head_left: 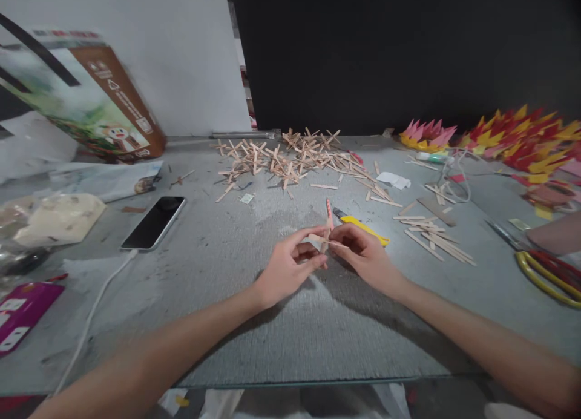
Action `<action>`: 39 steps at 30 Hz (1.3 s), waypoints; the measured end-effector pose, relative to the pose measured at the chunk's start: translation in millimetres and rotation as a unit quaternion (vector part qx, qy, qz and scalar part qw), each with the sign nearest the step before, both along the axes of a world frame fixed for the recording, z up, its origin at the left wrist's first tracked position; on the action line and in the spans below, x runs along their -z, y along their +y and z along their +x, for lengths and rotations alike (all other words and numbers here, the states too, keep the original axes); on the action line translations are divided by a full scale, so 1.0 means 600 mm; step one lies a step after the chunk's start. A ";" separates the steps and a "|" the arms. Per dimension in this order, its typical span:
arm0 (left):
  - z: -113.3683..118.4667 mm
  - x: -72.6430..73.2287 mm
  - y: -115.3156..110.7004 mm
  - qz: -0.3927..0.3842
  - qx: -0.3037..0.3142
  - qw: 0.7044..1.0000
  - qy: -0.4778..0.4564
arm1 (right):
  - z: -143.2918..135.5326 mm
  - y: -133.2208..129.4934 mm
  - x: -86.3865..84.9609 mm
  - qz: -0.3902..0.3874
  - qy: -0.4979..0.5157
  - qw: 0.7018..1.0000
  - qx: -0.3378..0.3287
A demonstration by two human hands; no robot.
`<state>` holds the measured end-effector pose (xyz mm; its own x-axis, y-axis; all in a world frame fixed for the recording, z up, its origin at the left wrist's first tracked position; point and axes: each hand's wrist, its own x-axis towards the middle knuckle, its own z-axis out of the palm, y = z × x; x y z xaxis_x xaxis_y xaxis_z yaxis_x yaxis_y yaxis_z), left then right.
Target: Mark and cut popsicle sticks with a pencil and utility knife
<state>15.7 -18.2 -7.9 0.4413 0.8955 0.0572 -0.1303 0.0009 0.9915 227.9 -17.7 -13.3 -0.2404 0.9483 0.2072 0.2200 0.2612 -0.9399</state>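
Observation:
Near the middle of the table, my left hand point(290, 264) pinches a small piece of crossed wooden craft sticks point(339, 245) between thumb and fingers. My right hand point(367, 255) closes on the same piece from the other side, its fingertips partly hiding the joint. Just beyond the fingers a thin red-and-white striped item point(329, 208) points away from me; its lower end is hidden by the hands. A yellow utility knife point(365, 228) lies right behind my right hand, blade end to the left.
Crossed stick pieces point(254, 158) are heaped at the back; loose sticks point(436, 237) lie right. Scissors point(544, 273) and pink, red and yellow paper crowns point(426, 134) are further right. A phone point(154, 223) with a white cable point(97, 313) and a printed bag point(100, 104) occupy the left.

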 end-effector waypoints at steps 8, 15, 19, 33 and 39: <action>0.000 0.004 0.006 -0.028 -0.029 0.999 -0.008 | 0.001 -0.002 0.003 -0.031 0.030 0.998 0.036; -0.001 0.000 0.001 -0.024 -0.028 0.999 0.031 | -0.003 -0.005 0.003 -0.029 0.034 0.998 0.041; 0.000 0.000 0.000 -0.041 0.034 0.998 0.019 | -0.003 -0.008 0.004 -0.016 0.010 0.999 0.043; 0.006 0.023 0.008 -0.067 0.023 0.997 -0.011 | -0.004 -0.006 0.013 -0.002 -0.021 1.000 0.019; 0.002 0.029 0.010 -0.069 0.022 0.997 0.007 | -0.004 -0.006 0.007 -0.007 -0.031 0.999 -0.007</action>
